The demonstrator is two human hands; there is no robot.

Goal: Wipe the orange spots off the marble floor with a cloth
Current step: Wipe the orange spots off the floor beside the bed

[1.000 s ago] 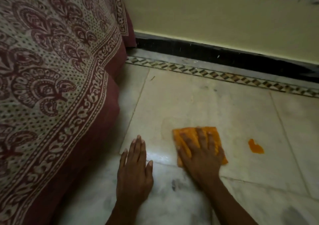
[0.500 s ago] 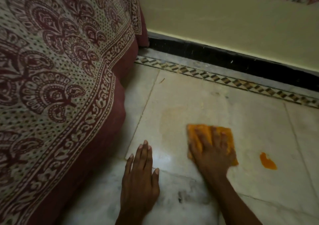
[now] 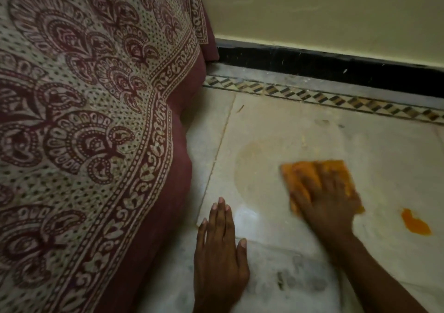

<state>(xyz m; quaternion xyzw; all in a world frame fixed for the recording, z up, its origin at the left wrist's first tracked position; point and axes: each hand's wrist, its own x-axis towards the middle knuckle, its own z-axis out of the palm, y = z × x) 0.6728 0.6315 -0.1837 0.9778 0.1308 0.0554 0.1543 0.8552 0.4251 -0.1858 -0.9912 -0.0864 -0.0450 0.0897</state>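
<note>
My right hand (image 3: pixel 325 199) lies palm down on the orange cloth (image 3: pixel 336 171), fingers stretched out and a little spread, pressing it flat on the marble floor (image 3: pixel 384 149). That hand is blurred, so I cannot tell just how the thumb sits. The cloth shows past my fingertips and on both sides of the hand. One orange spot (image 3: pixel 415 222) sits on the marble to the right of my right hand, near the cloth's lower right corner but apart from it. To the left of those fingers, on the same slab, I see a faint tan smear (image 3: pixel 254 166).

My left hand (image 3: pixel 219 252) rests flat on the floor, fingers straight and pressed close together, thumb out to the right, holding nothing. Its fingertips reach the joint between two slabs. Just left of that hand hangs a maroon-and-cream printed bedcover (image 3: pixel 84 132). Well beyond both sets of fingertips run a patterned inlay border (image 3: pixel 336 97), a black skirting (image 3: pixel 336 67) and a cream wall (image 3: pixel 324 12).
</note>
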